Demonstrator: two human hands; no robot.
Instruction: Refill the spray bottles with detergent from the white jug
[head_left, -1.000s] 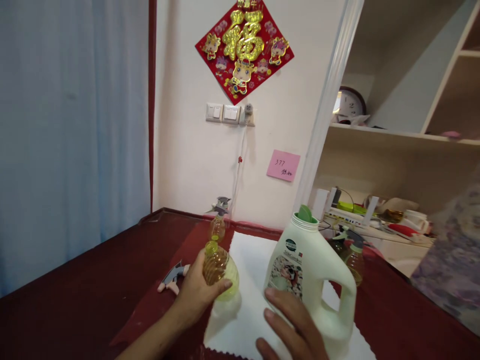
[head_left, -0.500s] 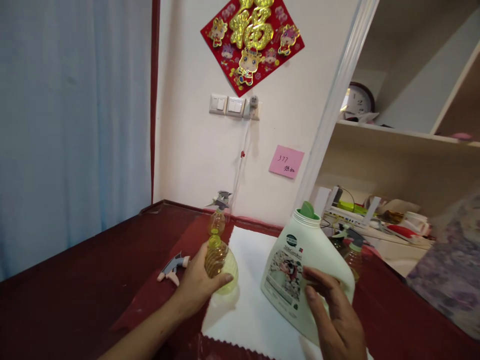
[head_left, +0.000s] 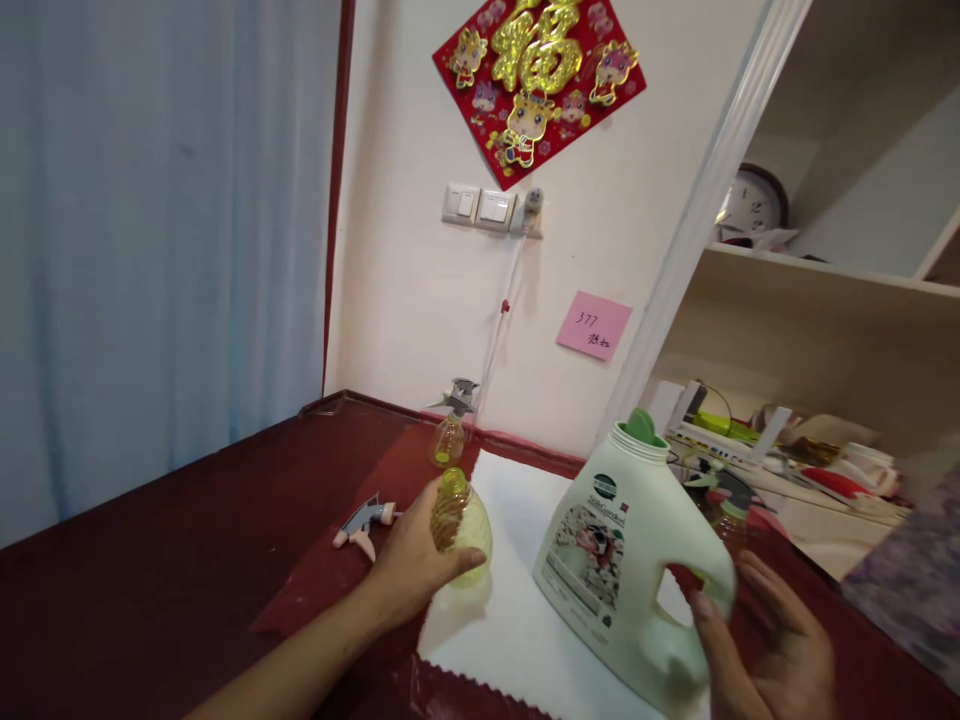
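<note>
My left hand (head_left: 416, 555) is wrapped around a clear yellow-tinted spray bottle (head_left: 469, 530), upright with its neck uncovered. A detached trigger spray head (head_left: 365, 525) lies on the table left of that hand. Right of the bottle, a pale green detergent jug (head_left: 577, 570) stands on a white cloth (head_left: 487, 630), its mouth uncapped with a green spout inside. My right hand (head_left: 776, 640) is at the jug's handle, thumb and fingers apart; whether the thumb touches the handle I cannot tell. Behind the held bottle stands another spray bottle (head_left: 448, 440) with its trigger head on.
More spray bottles (head_left: 731, 520) stand partly hidden behind the jug. The dark red table (head_left: 150, 580) meets a wall with switches (head_left: 480, 207) and a pink note (head_left: 594, 325). Shelves (head_left: 825, 270) with a clock and clutter rise at right; a blue curtain (head_left: 165, 230) hangs at left.
My right hand has moved right, from in front of the jug's body to beside its handle, uncovering the handle opening. My left hand keeps holding the bottle. The view has shifted slightly.
</note>
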